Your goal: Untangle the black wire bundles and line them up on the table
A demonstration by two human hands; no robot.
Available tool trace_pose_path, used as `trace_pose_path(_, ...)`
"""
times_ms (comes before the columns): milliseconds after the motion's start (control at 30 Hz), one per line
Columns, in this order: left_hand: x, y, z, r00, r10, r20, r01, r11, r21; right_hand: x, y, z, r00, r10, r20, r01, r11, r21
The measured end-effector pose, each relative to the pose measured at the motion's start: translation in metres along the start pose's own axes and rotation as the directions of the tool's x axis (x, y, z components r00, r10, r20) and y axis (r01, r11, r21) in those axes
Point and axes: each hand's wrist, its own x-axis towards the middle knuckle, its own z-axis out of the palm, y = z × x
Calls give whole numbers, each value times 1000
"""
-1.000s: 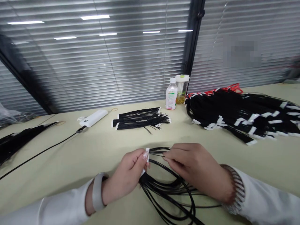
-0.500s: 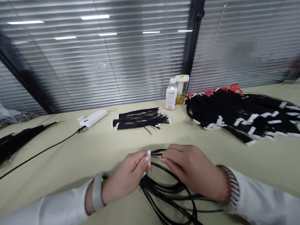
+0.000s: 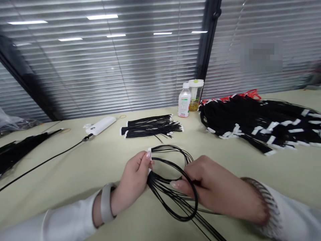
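Note:
Between thumb and fingers, my left hand [image 3: 135, 177] pinches a white connector [image 3: 149, 153] at the end of a bundle of thin black wires. From it the black wires [image 3: 173, 147] arch over to the right, and a second white end shows just below my fingers. My right hand [image 3: 213, 187] is closed around part of the wires, its thumb pointing left. A loop of black cable [image 3: 194, 201] passes in front of its fingers. More wires trail down toward the bottom edge; which strands lie inside my right fist is partly hidden.
Behind my hands lie short black wire bundles [image 3: 152, 127] with white ends. A large pile of black cables [image 3: 250, 117] spreads at right. A bottle [image 3: 184, 102] and a clear cup [image 3: 195, 95] stand by the blinds. A white device [image 3: 101, 125] with a cord lies left, near more wires [image 3: 22, 145].
My right hand has moved down and right from the connector, drawing the wires into a wider arc. My left hand has shifted slightly up and left with the connector.

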Motion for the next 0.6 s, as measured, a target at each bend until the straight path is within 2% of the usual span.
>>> trace_pose_path(67,0,0,0,1000,-1,2,1,1000,2,1,0,2,994,73,87,-72,997,-13)
trace_pose_path(200,0,-1,1,1000,-11,5,11,1000,-3,5,4,6,995,65,79,-57,994,-95)
trace_pose_path(400,-1,-1,2,1000,6,27,-6,1000,1,7,6,17,997,-65,45,57,986,160)
trace_pose_path(500,-2,-2,2,999,37,40,-38,999,23,8,5,25,996,-68,58,47,950,310)
trace_pose_path(600,-4,-2,3,996,50,72,-52,998,28,8,3,29,998,-36,60,12,935,354)
